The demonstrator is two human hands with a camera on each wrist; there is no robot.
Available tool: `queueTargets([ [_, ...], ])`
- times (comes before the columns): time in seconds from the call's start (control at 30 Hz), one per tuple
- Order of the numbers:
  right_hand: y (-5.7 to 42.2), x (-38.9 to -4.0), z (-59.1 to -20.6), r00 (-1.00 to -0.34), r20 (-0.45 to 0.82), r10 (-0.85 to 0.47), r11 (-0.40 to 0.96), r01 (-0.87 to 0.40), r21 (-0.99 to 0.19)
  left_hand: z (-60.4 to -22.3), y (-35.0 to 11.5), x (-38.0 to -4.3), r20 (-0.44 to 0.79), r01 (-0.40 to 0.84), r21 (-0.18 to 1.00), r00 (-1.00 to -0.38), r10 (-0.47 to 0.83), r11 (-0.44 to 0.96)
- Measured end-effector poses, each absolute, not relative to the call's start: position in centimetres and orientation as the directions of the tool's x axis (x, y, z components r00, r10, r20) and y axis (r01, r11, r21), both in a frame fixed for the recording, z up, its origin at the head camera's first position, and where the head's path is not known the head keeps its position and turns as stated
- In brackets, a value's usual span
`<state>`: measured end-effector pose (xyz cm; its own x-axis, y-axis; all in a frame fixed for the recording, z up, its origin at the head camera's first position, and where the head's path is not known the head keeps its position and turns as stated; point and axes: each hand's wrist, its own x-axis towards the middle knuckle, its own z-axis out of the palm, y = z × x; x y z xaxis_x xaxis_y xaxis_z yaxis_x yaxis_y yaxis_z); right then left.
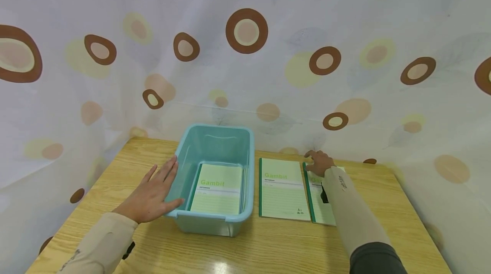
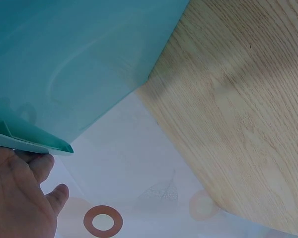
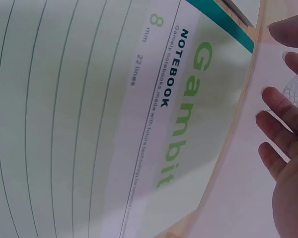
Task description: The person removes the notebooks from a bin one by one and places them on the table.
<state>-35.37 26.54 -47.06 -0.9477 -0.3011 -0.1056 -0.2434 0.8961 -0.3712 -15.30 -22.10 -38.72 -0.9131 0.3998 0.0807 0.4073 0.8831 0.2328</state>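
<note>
A light blue plastic bin (image 1: 215, 225) stands on the table with a pale green Gambit notebook (image 1: 216, 197) lying inside it. My left hand (image 1: 153, 193) rests at the bin's left rim, fingers spread and thumb over the near corner. In the left wrist view, the fingers (image 2: 42, 168) sit under the bin's rim (image 2: 35, 146). Two more Gambit notebooks lie right of the bin. My right hand (image 1: 320, 163) is over the top end of the outer notebook (image 1: 320, 206); in the right wrist view its loosely bent fingers (image 3: 283, 106) hold nothing, beside that notebook's top edge.
The other notebook (image 1: 284, 193) lies between the bin and the outer one, its green spine to the left. Behind the wooden table (image 1: 264, 248) hangs a white cloth (image 1: 215, 73) with brown and yellow spots, which also covers both sides.
</note>
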Motion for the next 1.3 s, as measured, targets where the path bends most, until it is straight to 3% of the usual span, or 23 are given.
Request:
queueTargets([
  [0.27,25.9,-35.2,-46.4,-0.959,-0.07,-0.275,0.903,-0.233,-0.361,-38.7,-22.4,-15.1,0.086,0.406,0.22,-0.914,0.396,0.887],
  [0.5,23.2,-35.3,-43.1,-0.959,0.036,-0.281,0.808,-0.257,-0.53,-38.8,-22.4,-15.1,0.077,0.402,0.241,-0.915,0.396,0.883],
  [0.93,14.2,-32.4,-34.2,-0.921,0.054,-0.386,0.704,-0.332,-0.628,-38.8,-22.3,-15.1,0.089,0.401,0.217,-0.916,0.391,0.89],
  [1.3,6.4,-30.5,-31.7,-0.879,0.02,-0.476,0.674,-0.379,-0.634,-38.4,-22.1,-15.1,0.091,0.405,0.168,-0.914,0.395,0.899],
])
